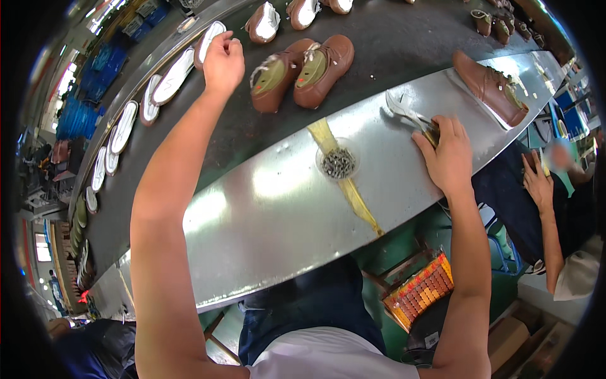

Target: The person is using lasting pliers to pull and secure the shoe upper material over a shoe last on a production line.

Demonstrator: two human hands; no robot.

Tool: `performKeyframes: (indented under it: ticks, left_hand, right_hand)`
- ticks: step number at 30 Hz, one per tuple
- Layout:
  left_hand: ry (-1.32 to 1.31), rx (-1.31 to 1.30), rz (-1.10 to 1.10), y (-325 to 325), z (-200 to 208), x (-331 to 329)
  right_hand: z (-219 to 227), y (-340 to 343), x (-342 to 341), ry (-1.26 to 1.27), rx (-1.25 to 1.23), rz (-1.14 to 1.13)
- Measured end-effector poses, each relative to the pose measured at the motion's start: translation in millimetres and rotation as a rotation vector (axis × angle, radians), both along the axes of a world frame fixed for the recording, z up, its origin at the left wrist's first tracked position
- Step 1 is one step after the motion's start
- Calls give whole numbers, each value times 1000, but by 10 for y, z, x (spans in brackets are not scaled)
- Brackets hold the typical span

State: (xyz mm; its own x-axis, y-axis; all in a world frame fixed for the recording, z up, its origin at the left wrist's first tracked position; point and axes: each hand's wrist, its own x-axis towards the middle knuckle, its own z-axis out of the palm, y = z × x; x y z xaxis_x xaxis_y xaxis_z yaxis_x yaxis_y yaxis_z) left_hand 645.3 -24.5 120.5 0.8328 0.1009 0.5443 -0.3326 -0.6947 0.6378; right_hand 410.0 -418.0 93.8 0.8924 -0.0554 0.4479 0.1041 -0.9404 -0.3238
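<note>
My left hand (225, 63) reaches over the dark belt with its fingers bent against a brown shoe (207, 45) that shows its white sole; the fingertips are partly hidden. On the metal bench (271, 234), my right hand (449, 155) is closed over the handles of silver-jawed pincers (404, 108), which lie flat. Between my arms, a round clear cup (338, 163) of small metal tacks sits on a strip of yellow tape (358, 205). Two brown shoes with olive insides, a left one (271, 79) and a right one (325, 71), stand on the belt just beyond the bench.
A single brown shoe (492, 88) rests on the bench to the right. White-soled shoes (173, 76) line the belt's far left side, with more shoes (303, 11) at the back. A wooden-beaded seat (420, 290) is below. At right, another person's hand (538, 183) shows.
</note>
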Motion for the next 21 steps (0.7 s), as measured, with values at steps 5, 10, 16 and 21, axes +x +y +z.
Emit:
performKeyframes:
  ticks: [5, 10, 16, 21]
  left_hand:
    - [464, 19, 263, -69, -232, 866]
    - [601, 173, 349, -258, -378, 1287]
    - [450, 704, 552, 437, -232, 1391]
    - [765, -22, 165, 1235, -184, 1104]
  right_hand:
    - [9, -9, -5, 5, 5, 16]
    - [-10, 23, -15, 24, 43, 7]
    - [19, -28, -24, 32, 32, -13]
    - [6, 17, 37, 16, 6, 21]
